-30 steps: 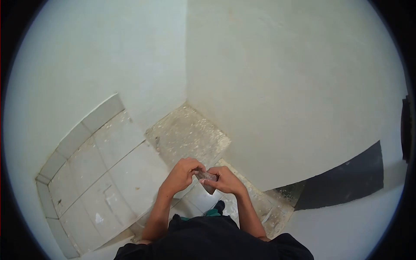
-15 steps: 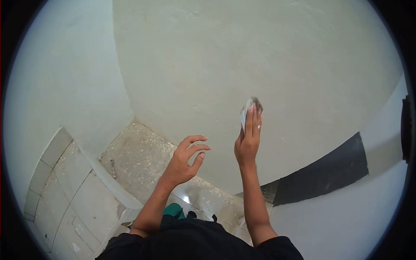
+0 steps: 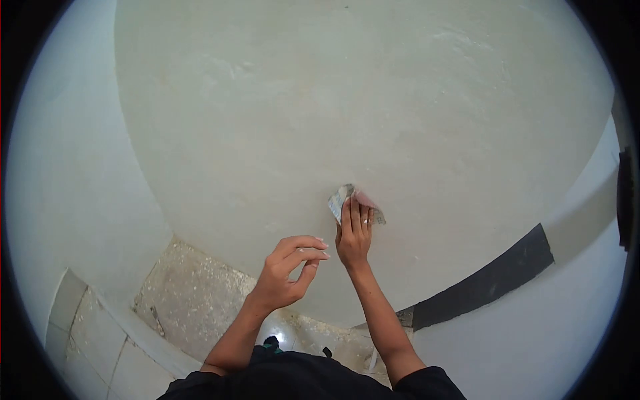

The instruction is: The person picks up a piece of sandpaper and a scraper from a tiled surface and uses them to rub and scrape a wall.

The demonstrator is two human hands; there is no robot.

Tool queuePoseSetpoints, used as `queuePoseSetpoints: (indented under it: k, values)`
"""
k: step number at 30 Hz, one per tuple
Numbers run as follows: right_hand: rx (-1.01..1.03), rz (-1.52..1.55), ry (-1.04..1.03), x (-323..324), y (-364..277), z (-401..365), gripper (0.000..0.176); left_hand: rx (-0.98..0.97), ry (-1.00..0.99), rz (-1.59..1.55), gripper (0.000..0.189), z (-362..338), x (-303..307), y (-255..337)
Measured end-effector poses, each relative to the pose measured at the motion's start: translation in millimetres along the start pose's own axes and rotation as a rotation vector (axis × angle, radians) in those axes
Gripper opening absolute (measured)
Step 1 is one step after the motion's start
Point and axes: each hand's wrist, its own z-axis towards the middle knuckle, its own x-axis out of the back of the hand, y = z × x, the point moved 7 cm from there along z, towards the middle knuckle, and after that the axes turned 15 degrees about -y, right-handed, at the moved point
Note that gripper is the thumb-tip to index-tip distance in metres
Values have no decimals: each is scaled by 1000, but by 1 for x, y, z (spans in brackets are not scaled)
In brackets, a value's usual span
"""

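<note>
My right hand (image 3: 355, 243) presses a creased piece of sandpaper (image 3: 339, 199) against the pale plastered wall (image 3: 320, 120). Its fingers lie extended over the sheet, and a light printed side and a pinkish part stick out around them. A ring shows on one finger. To the left, my left hand (image 3: 287, 273) hovers in front of the wall with curved fingers and thumb apart, holding nothing.
A side wall (image 3: 73, 153) meets the plastered wall at the left. Below are a speckled ledge or floor patch (image 3: 193, 287) and tiles (image 3: 100, 333). A dark grey band (image 3: 480, 283) runs along the lower right, above a white surface (image 3: 507, 340).
My right hand has moved down and left across the wall with the sandpaper, which now shows more spread out. My left hand sits slightly lower, still curved. The view has shifted.
</note>
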Motion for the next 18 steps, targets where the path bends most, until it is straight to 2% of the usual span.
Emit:
queuePoseSetpoints:
  k: [2, 4, 6, 7, 8, 9, 10, 11, 13, 18]
  values:
    - [29, -25, 35, 0, 2, -3, 53, -128, 33, -12, 21, 20, 27, 26]
    - [44, 47, -19, -2, 2, 3, 49, -292, 137, -48, 19, 40, 65, 58]
    - [38, 96, -78, 2, 2, 6, 50, -459, 297, -8, 5, 44, 97, 95]
    - [33, 67, -70, 7, -1, 11, 50, -605, 302, 47, 14, 38, 117, 99]
    - [31, 36, -60, 12, -5, 16, 50, -702, 391, 102, 24, 30, 132, 107]
    - [36, 5, -47, 13, -9, 19, 51, -792, 486, 162, 34, 21, 147, 114]
    - [27, -47, -42, 11, -10, 19, 52, -829, 665, 226, 38, 13, 161, 132]
    - [22, -99, -34, 9, -11, 17, 53, -939, 691, 252, 38, 8, 171, 142]
    - [-4, -131, -14, 7, -10, 19, 54, -1066, 617, 268, 37, 9, 174, 157]
    - [-74, -93, -9, 13, -13, 27, 55, -1160, 541, 313, 36, 15, 168, 173]
